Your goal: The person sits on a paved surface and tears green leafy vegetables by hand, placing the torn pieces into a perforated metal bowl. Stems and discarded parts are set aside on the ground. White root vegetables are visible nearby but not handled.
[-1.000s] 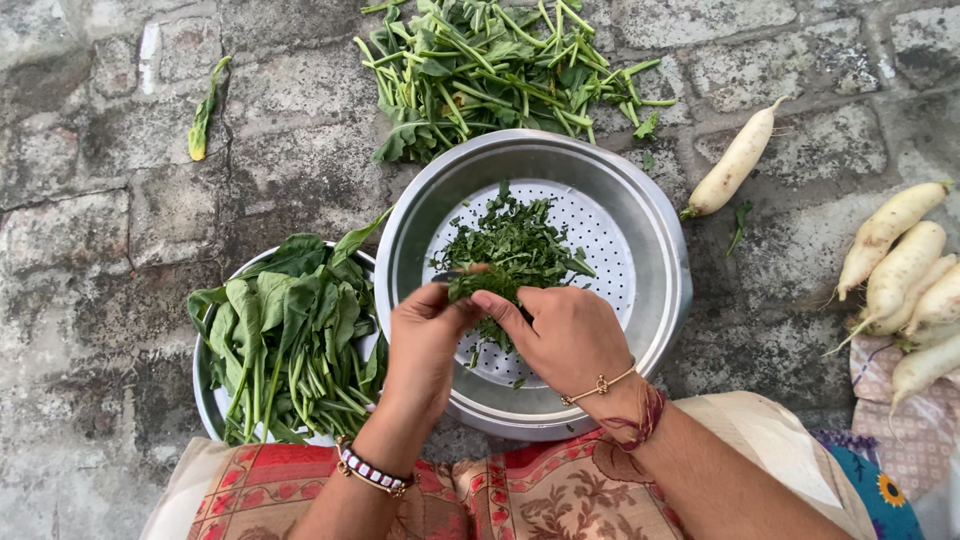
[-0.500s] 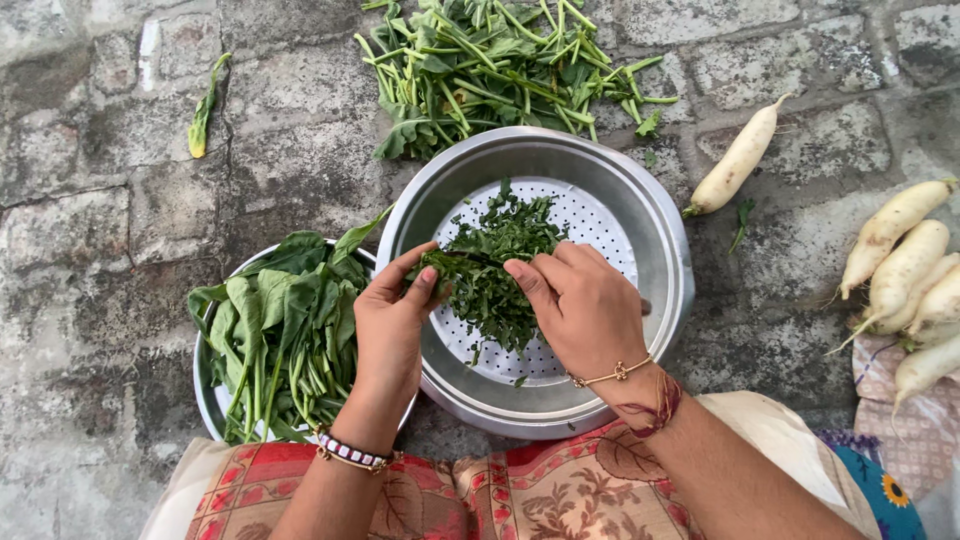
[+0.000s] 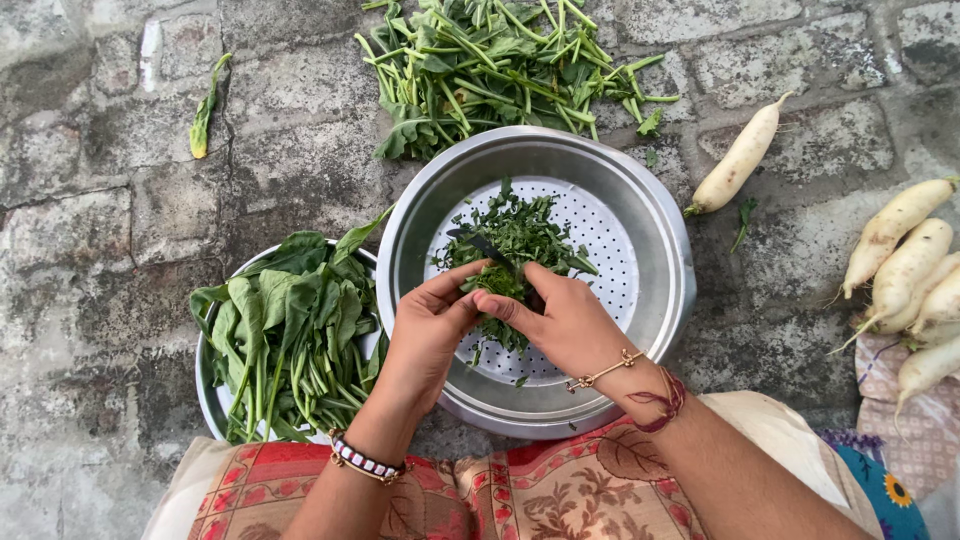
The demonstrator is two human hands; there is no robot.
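greens (image 3: pixel 515 245) in colander (image 3: pixel 655 255) on stone paving (image 3: pixel 110 250).

hands (image 3: pixel 500 320) together, fingers pinched, wrists bent

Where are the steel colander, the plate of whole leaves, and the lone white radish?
steel colander (image 3: pixel 655 240): head view, bare right wall.
plate of whole leaves (image 3: pixel 207 375): head view, left rim.
lone white radish (image 3: pixel 738 158): head view, mid-body.

Both forearms bare, no sleeves. Left wrist: 1 beaded band (image 3: pixel 365 461), dark with pale and pink beads. Right wrist: thin gold chain bracelet (image 3: pixel 603 372), plus a red thread (image 3: pixel 668 399) wound around beside it. Lap covered in red-orange cloth (image 3: pixel 520 495) with leaf and flower print, cream fabric (image 3: pixel 770 440) at the right side.
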